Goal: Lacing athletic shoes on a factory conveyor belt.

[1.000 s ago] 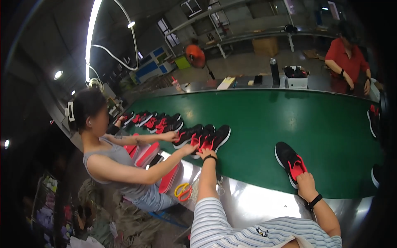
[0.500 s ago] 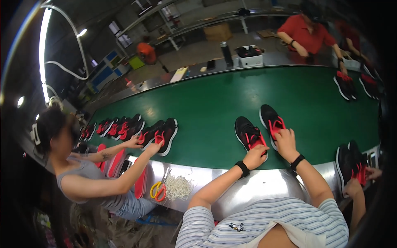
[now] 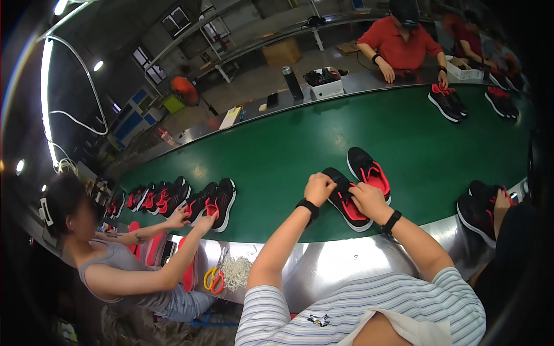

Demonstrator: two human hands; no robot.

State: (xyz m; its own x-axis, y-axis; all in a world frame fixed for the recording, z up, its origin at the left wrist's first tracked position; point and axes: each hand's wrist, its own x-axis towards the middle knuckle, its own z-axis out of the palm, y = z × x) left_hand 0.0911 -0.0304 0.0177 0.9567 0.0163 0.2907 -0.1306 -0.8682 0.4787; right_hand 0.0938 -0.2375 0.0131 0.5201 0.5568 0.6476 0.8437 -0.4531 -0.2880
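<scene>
Black shoe (image 3: 346,199) under both hands, left hand (image 3: 319,188) curled, right hand (image 3: 368,200) gripping

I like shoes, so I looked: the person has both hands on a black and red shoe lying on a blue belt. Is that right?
Not quite: the belt is green, not blue, as the head view shows. The rest holds: the left hand and right hand are both on a black and red shoe lying on it.
</scene>
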